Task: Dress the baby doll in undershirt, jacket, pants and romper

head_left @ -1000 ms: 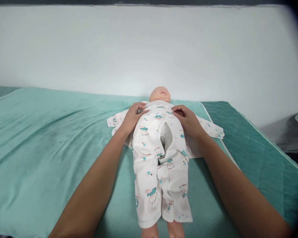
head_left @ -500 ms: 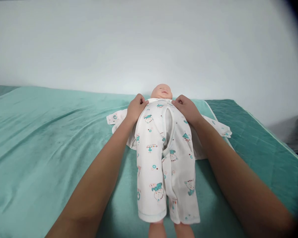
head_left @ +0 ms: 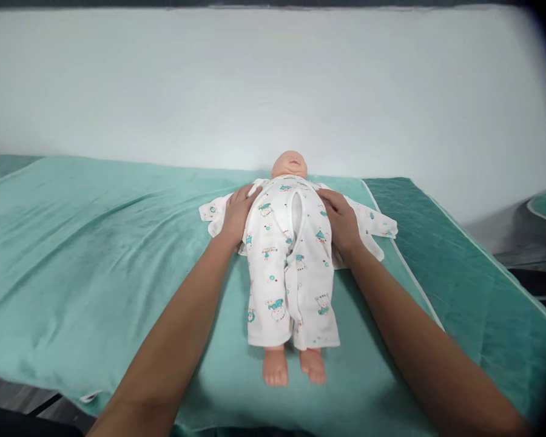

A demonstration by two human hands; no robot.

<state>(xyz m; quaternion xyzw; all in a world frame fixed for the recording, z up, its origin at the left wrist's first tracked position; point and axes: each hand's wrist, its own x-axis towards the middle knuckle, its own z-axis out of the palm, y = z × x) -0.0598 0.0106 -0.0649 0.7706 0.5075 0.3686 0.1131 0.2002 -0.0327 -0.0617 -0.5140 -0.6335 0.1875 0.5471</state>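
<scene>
A baby doll (head_left: 289,164) lies on its back, head toward the wall and bare feet toward me. White printed baby pants (head_left: 269,276) reach up to its chest, with an open slit at the crotch. Beneath them a white printed top (head_left: 375,223) has its sleeves spread out to both sides. My left hand (head_left: 237,215) rests against the doll's left-hand side in view, fingers stretched along the cloth. On the opposite side my right hand (head_left: 341,218) lies against the pants and top, its fingers also extended. Some fingertips are hard to make out.
A light green sheet (head_left: 95,261) covers the bed, with folds at the left. Darker green quilted cloth (head_left: 473,291) shows along the right. A pale wall (head_left: 273,79) stands behind the doll's head. Grey floor (head_left: 27,397) is visible at the lower left.
Both hands have let go of the pants' upper edge and moved down to the doll's sides, fingers now extended. My view has shifted back, bringing the doll's feet into sight.
</scene>
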